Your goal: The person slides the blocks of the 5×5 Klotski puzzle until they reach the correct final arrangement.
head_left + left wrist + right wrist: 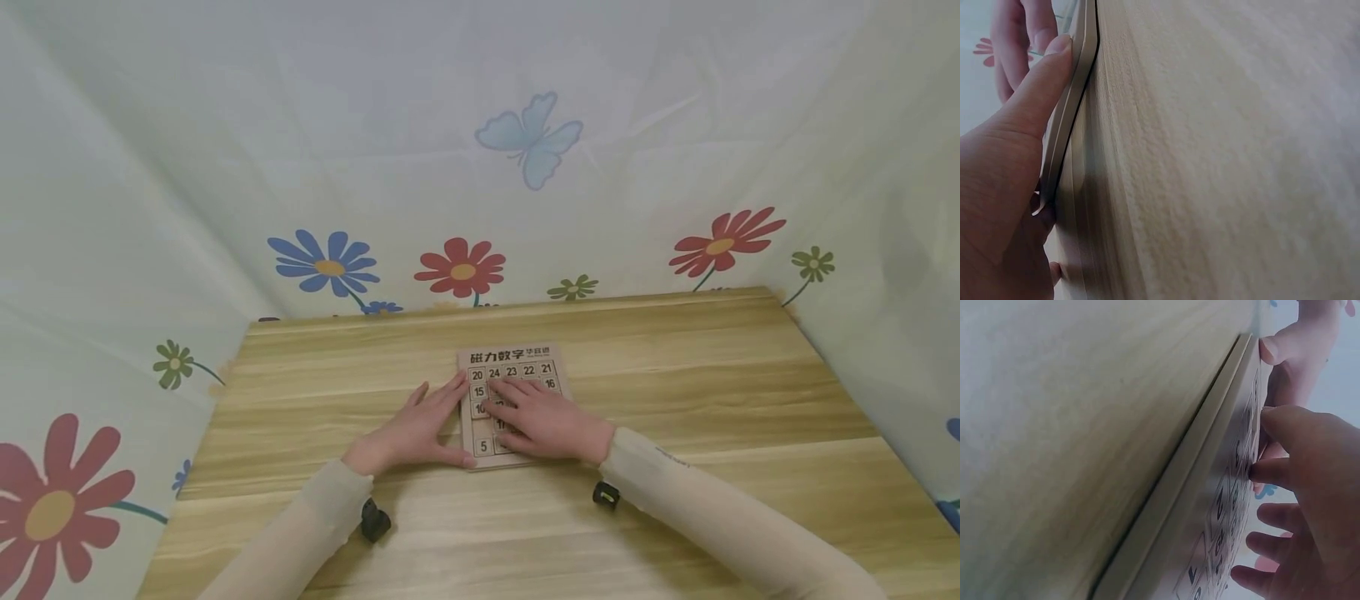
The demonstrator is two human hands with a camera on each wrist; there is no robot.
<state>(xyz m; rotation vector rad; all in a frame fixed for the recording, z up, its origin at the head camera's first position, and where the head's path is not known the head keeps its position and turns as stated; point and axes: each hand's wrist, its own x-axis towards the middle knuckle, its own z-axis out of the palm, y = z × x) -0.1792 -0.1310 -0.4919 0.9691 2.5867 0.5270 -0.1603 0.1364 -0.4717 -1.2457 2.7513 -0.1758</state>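
Note:
A sliding number puzzle (466, 432) in a pale board lies flat on the table, with rows of numbered square tiles and dark printed characters along its top. My left hand (416, 429) holds its left side, thumb on the near left corner and fingers along the left edge. In the left wrist view the thumb (1041, 90) presses on the board's rim. Spread over the tiles, my right hand (551, 421) touches them with its fingertips and hides several. A bare slot shows between the 10 tile and the 5 tile (483, 447). In the right wrist view the thumb (1285, 428) rests at the tile surface.
The wood-grain table (337, 358) extends around the puzzle. A white curtain (420, 183) printed with flowers and a butterfly hangs behind and at both sides. Small black devices sit under the left wrist (375, 521) and the right wrist (606, 496).

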